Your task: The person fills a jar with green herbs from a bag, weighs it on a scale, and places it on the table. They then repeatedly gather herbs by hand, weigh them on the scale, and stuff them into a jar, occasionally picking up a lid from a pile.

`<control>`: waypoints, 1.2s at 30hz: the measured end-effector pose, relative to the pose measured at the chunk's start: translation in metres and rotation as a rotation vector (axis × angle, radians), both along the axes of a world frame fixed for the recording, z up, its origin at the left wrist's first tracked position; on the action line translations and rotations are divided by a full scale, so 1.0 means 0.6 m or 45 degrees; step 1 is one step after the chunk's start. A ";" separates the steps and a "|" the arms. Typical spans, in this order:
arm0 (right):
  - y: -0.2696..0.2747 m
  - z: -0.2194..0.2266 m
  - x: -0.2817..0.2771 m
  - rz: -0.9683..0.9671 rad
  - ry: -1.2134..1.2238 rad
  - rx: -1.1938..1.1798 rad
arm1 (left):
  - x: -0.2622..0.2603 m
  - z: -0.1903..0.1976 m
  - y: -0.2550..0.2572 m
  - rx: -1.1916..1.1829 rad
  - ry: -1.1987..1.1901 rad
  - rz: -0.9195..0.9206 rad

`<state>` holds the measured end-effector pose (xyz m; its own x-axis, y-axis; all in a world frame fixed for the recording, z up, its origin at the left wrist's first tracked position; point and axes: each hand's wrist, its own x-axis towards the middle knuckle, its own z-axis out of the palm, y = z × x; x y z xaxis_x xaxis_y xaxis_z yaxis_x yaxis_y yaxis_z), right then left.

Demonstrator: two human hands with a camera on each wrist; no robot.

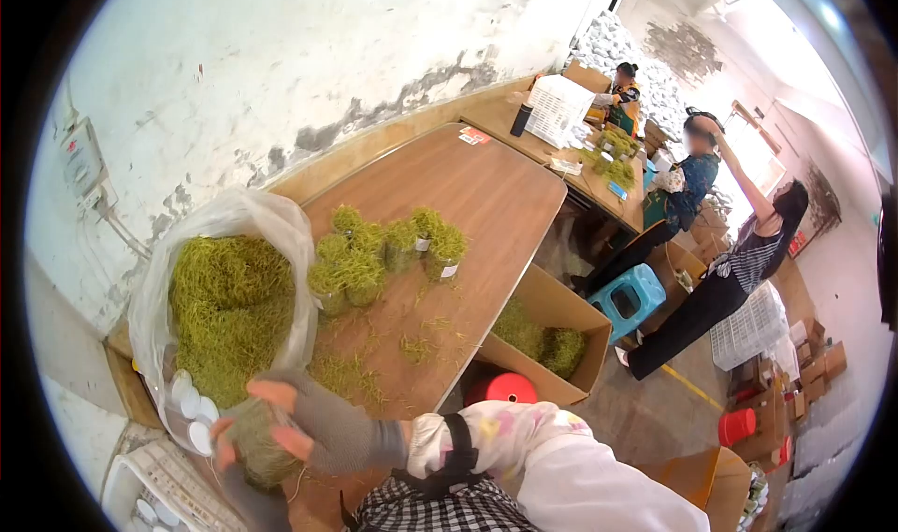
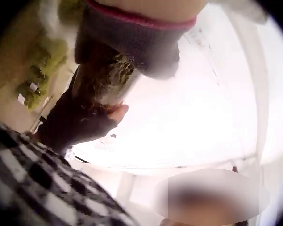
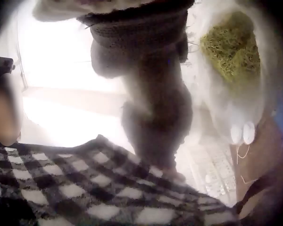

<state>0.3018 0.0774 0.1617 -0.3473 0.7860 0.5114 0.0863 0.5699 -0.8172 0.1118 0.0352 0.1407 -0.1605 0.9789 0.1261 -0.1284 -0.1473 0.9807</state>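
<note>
At the lower left of the head view, both hands hold a clear jar (image 1: 254, 438) with greenish dried moss inside. My right hand (image 1: 323, 420), in a grey fingerless glove, grips it from the upper right, with fingers and thumb curled round its side. My left hand (image 1: 241, 480), gloved alike, holds the jar from below left and is partly hidden by it. In the left wrist view, moss strands show through the jar wall (image 2: 108, 82) between the two gloves. Dark gloves cover most of the jar in the right wrist view.
Beside the hands stands a clear plastic bag (image 1: 304, 261) of moss (image 1: 229, 307), with white lids (image 1: 199, 434) near it. Several moss-filled jars (image 1: 444, 256) stand on the brown table (image 1: 477, 195). A white basket (image 1: 173, 480) is at lower left. Other people (image 1: 697, 172) are farther back.
</note>
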 end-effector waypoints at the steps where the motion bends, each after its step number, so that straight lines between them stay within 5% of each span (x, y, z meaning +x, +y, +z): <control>1: -0.002 0.014 0.007 0.004 0.003 -0.003 | -0.014 -0.018 0.002 -0.003 0.003 0.004; 3: -0.003 0.041 0.030 0.238 -0.301 0.557 | -0.048 -0.054 0.002 -0.265 -0.472 -0.393; 4: -0.002 0.028 0.031 0.244 -0.179 0.713 | 0.003 0.021 0.004 -0.548 -0.772 -0.332; 5: -0.002 0.002 0.030 0.243 -0.173 0.702 | 0.005 0.016 -0.001 -0.559 -0.770 -0.327; 7: 0.003 -0.011 0.014 0.238 0.070 -0.010 | 0.017 0.014 -0.011 -0.044 -0.285 -0.200; 8: 0.013 -0.013 -0.004 -0.005 0.359 -0.469 | 0.028 0.018 -0.020 0.153 0.358 0.143; 9: 0.023 -0.020 0.000 -0.001 0.357 -0.461 | 0.040 0.026 -0.020 0.161 0.357 0.148; 11: 0.040 -0.046 0.009 0.264 0.528 -1.217 | 0.048 0.035 -0.023 0.247 0.569 0.060; 15: 0.023 0.007 0.026 0.325 0.608 -1.657 | 0.032 0.029 -0.020 0.152 0.485 0.003; 16: 0.029 -0.015 0.026 0.319 0.609 -1.656 | 0.029 0.028 -0.018 0.152 0.482 -0.002; 18: 0.054 -0.073 0.018 0.451 0.280 -0.999 | 0.018 0.027 -0.014 -0.043 -0.014 -0.096; 24: 0.048 -0.048 0.047 0.319 0.220 -1.123 | -0.018 -0.018 -0.007 0.067 0.472 -0.039; 28: 0.046 -0.021 0.079 0.391 0.084 -0.720 | -0.031 -0.065 -0.013 -0.033 -0.009 -0.035; 30: 0.051 -0.012 0.089 0.515 0.035 -0.734 | -0.041 -0.084 -0.022 0.537 0.788 0.045; 34: 0.050 -0.009 0.097 0.579 0.171 -0.764 | -0.042 -0.088 -0.027 0.499 0.595 0.005; 36: 0.050 -0.009 0.102 0.577 0.127 -0.792 | -0.044 -0.072 -0.029 0.504 0.860 0.164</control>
<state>0.3633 0.1073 0.1566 -0.6792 0.7307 0.0685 -0.1365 -0.0340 -0.9901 0.0855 0.0178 0.0972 -0.0341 0.8201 0.5712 0.5177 -0.4744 0.7120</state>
